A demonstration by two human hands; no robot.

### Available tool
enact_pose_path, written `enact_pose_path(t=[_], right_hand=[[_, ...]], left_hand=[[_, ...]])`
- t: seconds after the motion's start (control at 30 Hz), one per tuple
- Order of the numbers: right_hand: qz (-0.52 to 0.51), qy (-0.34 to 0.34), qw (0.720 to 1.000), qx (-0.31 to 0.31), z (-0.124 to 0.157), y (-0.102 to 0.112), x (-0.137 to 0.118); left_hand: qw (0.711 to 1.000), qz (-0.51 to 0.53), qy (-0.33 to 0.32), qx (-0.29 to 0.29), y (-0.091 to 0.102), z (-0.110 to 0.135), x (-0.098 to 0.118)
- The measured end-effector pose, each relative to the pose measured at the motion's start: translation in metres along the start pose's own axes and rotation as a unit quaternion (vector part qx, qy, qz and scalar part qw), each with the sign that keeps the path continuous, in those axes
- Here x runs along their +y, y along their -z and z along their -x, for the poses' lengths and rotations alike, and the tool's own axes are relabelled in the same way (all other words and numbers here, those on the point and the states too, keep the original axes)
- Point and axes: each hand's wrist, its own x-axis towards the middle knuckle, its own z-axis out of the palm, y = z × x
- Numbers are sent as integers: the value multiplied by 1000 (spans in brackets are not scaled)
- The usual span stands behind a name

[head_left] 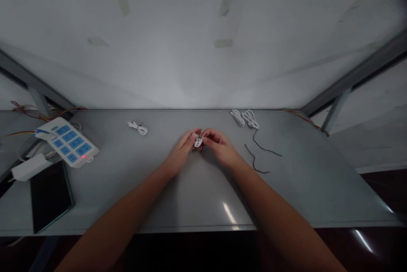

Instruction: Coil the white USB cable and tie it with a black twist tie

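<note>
Between my two hands, over the middle of the table, is a small white coiled cable (197, 141) with something dark around it. My left hand (184, 149) is closed on the coil's left side. My right hand (219, 145) pinches at the coil's right side, where a bit of black twist tie seems to show; the fingertips partly hide it. Off to the left lies a white cable bundle (138, 128) with a black tie round its middle. Two more coiled white cables, one (237, 117) beside the other (250, 118), rest near the back edge, right of my hands.
Two loose black twist ties, an upper one (266, 149) and a lower one (254, 162), lie right of my hands. A white power strip (92, 150) with blue sockets, a white adapter (32, 167) and a dark tablet (51, 198) occupy the left end. A wall panel (171, 64) rises behind the grey table (127, 195).
</note>
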Motion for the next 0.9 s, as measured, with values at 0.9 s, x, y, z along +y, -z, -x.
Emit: enact_pose_path(t=[0.9], right_hand=[[483,27,862,154,-7,48,7]], left_hand=[[838,-501,-167,140,35,-19,-14]])
